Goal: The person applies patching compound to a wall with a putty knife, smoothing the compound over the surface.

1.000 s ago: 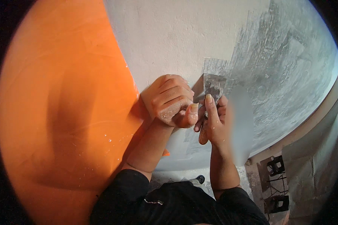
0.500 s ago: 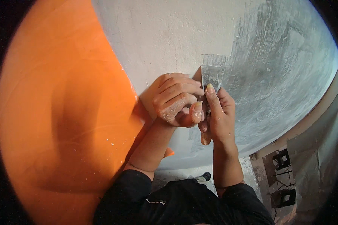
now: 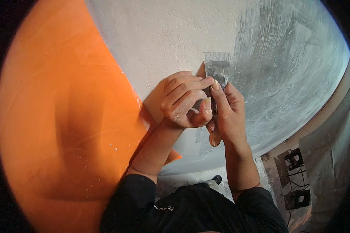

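A putty knife with a broad, smeared metal blade (image 3: 217, 69) and a wooden handle (image 3: 215, 138) stands upright in my right hand (image 3: 230, 112). My right thumb lies along the base of the blade, with the fingers wrapped around behind the handle. My left hand (image 3: 184, 100) is beside it, fingers loosely bent and apart, one fingertip reaching the blade near the right thumb. Whitish paste flecks the left thumb base. Behind both hands rises a pale wall (image 3: 175, 35), its right part covered in grey streaked coating (image 3: 276, 77).
A bright orange wall surface (image 3: 66, 97) fills the left, with an orange corner (image 3: 174, 156) showing below my left forearm. At the lower right are black stand-like objects (image 3: 297, 178) beside a grey sheet (image 3: 326, 167). A dark shoe (image 3: 217, 179) shows on the floor.
Both hands and the putty knife have shifted slightly up against the wall. A left fingertip now reaches onto the blade beside the right thumb.
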